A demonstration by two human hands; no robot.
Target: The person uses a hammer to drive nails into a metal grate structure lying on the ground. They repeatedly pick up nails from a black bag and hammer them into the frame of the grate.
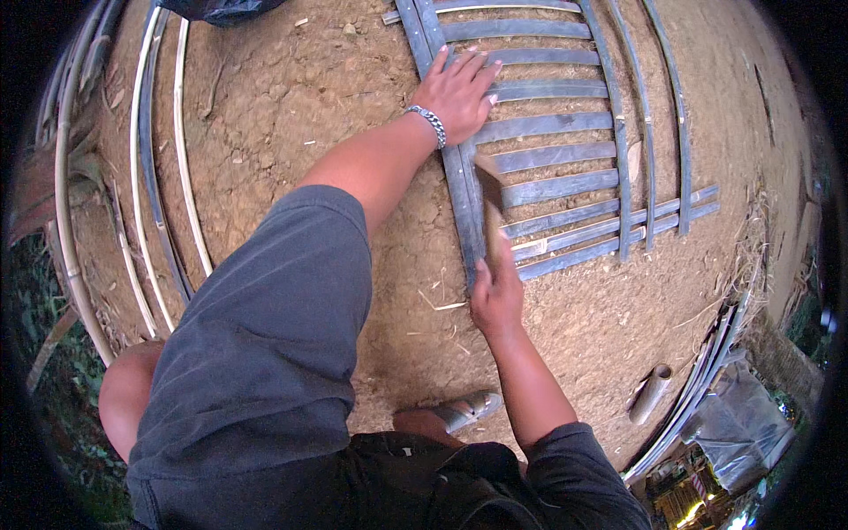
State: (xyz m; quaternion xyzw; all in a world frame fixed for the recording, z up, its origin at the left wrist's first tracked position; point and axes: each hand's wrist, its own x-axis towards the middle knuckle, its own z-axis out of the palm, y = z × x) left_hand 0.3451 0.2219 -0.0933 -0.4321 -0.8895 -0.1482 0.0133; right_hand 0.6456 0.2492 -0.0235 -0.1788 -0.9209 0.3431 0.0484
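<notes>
My left hand (457,95) rests palm down with its fingers spread, pressing on the long grey double slat along the left side of a slatted frame (555,125). A chain bracelet circles its wrist. Lower down, my right hand (497,296) is closed around a short brown tool (491,199) with a dark, flat-looking upper part. Motion blurs the tool, so its exact kind cannot be made out. It is held over the long slat's lower half. The frame lies flat on the ground, with several grey cross slats joining the long side slats like rungs.
Bare brown soil (265,97) surrounds the frame. Long pale and dark poles (181,132) lie at the left. Bundled strips (707,389) curve along the lower right, near a short hollow tube (651,395) and a grey plastic sheet (740,428). A dark bag (221,9) sits at the top.
</notes>
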